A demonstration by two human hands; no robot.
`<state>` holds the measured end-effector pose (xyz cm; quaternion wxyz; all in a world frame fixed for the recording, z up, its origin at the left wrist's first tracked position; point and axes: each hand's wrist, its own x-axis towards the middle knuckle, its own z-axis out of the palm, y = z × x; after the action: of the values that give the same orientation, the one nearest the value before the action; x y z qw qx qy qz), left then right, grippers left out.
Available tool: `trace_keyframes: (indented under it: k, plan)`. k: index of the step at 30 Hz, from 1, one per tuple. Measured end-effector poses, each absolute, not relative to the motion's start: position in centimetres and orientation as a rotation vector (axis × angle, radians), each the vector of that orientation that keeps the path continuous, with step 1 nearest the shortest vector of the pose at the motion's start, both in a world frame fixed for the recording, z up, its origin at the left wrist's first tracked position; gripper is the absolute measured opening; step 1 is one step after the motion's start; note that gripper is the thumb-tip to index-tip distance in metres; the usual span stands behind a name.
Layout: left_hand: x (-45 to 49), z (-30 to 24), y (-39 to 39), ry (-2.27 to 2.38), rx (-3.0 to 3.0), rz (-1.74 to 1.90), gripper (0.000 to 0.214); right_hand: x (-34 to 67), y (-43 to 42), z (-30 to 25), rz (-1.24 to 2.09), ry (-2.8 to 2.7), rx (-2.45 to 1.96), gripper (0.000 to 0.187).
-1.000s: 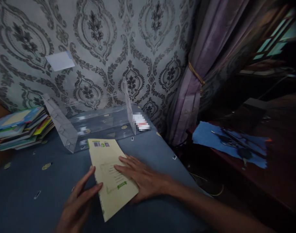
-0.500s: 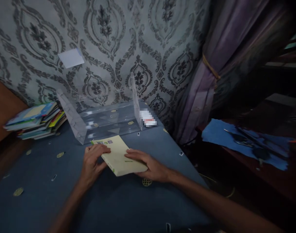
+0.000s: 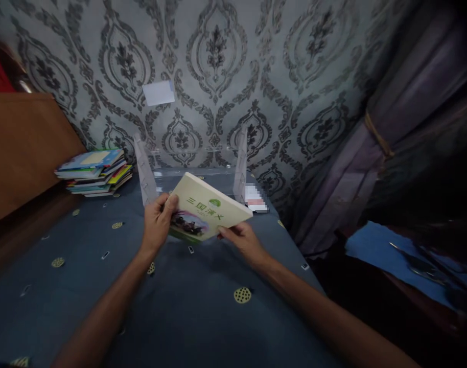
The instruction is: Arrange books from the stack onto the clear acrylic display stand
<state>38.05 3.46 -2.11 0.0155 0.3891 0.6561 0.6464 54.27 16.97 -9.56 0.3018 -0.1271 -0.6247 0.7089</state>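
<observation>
A cream-coloured book (image 3: pixel 208 209) with green Chinese characters and a picture on its cover is held tilted above the table. My left hand (image 3: pixel 159 220) grips its left edge, thumb on the cover. At its lower right, my right hand (image 3: pixel 243 243) pinches the edge between thumb and fingers. Just behind the book stands a clear plastic rack (image 3: pixel 240 166) with two upright side panels. The book hides part of the rack's lower middle.
A stack of books (image 3: pixel 95 174) lies at the left by a wooden cabinet (image 3: pixel 30 148). Right of the rack is a blurred white item (image 3: pixel 256 198). The blue cloth-covered table (image 3: pixel 187 312) ends at the right, past which a blue cloth (image 3: pixel 382 255) holds dark tools. A purple curtain (image 3: pixel 356 174) hangs behind.
Both hands have raised and turned the book, so its illustrated front cover now shows instead of the plainer side. The view has swung left, bringing more of the cabinet into sight.
</observation>
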Motion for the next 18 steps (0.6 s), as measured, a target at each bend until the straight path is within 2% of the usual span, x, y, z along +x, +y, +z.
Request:
trace_keyframes:
  k: [7, 13, 18]
  plan:
    - [37.1, -4.2, 4.9, 1.404, 0.697, 2.206, 0.056, 52.3, 15.6, -9.5, 1.934, -1.709, -0.264, 0.046]
    - [37.1, -7.2, 5.4, 1.277, 0.517, 2.173, 0.055, 51.8, 15.8, -11.3, 2.021, -1.537, -0.397, 0.057]
    - [37.7, -7.9, 5.1, 1.401, 0.545, 2.156, 0.066, 52.2, 15.8, -11.9, 2.063, -1.492, -0.392, 0.059]
